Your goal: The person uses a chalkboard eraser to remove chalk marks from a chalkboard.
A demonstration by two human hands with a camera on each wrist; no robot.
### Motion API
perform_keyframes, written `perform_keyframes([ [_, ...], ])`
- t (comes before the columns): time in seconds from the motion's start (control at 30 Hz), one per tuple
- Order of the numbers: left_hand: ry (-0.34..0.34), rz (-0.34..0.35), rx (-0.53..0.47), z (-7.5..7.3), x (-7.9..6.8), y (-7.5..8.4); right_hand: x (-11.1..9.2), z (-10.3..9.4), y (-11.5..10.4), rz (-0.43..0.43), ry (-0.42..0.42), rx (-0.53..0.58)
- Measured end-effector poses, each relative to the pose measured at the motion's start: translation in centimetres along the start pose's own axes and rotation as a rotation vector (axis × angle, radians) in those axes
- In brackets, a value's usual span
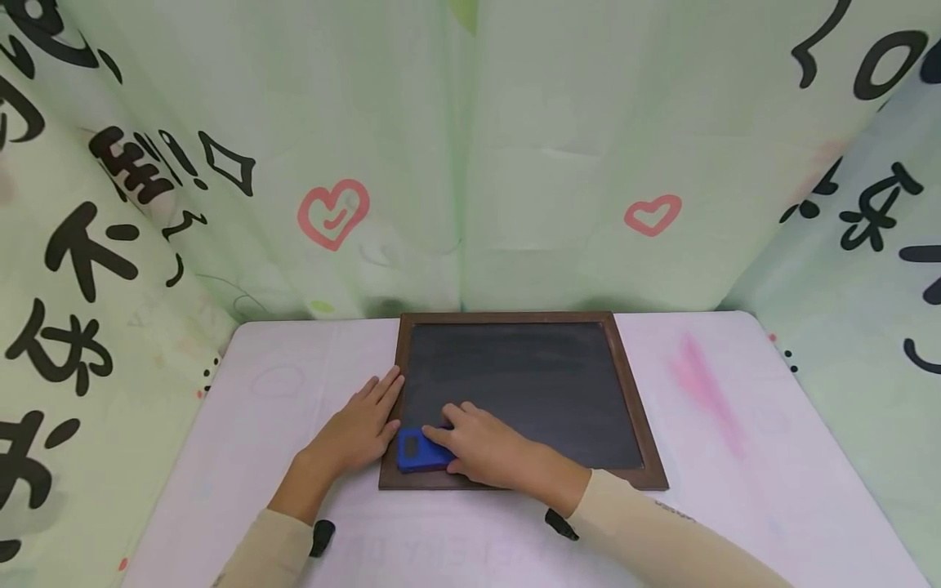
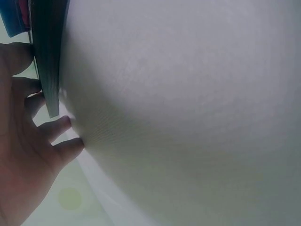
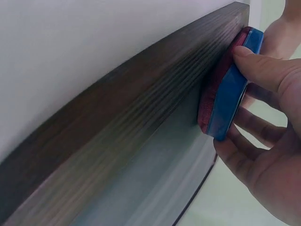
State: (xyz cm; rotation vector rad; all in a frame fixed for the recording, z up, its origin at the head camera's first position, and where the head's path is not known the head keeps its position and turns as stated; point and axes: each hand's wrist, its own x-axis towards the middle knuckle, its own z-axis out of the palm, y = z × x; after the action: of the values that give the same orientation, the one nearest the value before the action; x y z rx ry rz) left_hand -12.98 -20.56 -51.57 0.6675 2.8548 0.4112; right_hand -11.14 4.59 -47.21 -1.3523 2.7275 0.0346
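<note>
A small blackboard (image 1: 515, 376) in a brown wooden frame lies on the table. My right hand (image 1: 488, 445) grips a blue board eraser (image 1: 426, 452) at the board's lower left corner. In the right wrist view the eraser (image 3: 228, 94) shows a dark red felt underside against the board, with the thumb on one long side and fingers on the other. My left hand (image 1: 360, 425) rests at the left edge of the frame, its fingers straight and pointing away. Seen from the left wrist, fingertips of that hand (image 2: 33, 141) touch the frame's edge (image 2: 47, 61) and the table.
The table (image 1: 294, 367) has a white cover with a pink smudge (image 1: 706, 392) on the right. Pale green curtains (image 1: 544, 122) with black writing and pink hearts stand behind and at both sides. Black wrist straps (image 1: 322, 537) show at the sleeves.
</note>
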Motion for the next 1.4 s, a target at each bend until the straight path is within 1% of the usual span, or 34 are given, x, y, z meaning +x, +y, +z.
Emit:
perform_keyframes([
  [0.1,0.002,0.001,-0.004,0.0,0.0,0.0,-0.4,0.0,0.3,-0.007,0.006,0.013],
  [0.37,0.007,-0.001,0.021,-0.1,-0.1,-0.1,-1.8,-0.1,1.8,-0.014,0.02,0.103],
  [0.63,0.017,0.011,0.0,-0.4,-0.2,0.0,-4.1,-0.2,3.8,0.047,-0.018,0.197],
  [0.83,0.022,0.01,-0.006,-0.2,-0.2,0.0,-6.4,0.0,5.5,0.086,-0.014,0.258],
  [1.03,0.011,0.005,-0.008,0.0,-0.1,-0.1,-9.3,0.2,7.7,0.11,-0.013,0.299],
  [1.23,0.011,-0.005,-0.01,-0.1,-0.2,0.1,-12.3,0.1,9.8,0.163,-0.013,0.331],
  [1.4,0.01,-0.001,-0.01,-0.3,-0.2,0.2,-14.4,0.0,11.3,0.196,-0.015,0.345],
])
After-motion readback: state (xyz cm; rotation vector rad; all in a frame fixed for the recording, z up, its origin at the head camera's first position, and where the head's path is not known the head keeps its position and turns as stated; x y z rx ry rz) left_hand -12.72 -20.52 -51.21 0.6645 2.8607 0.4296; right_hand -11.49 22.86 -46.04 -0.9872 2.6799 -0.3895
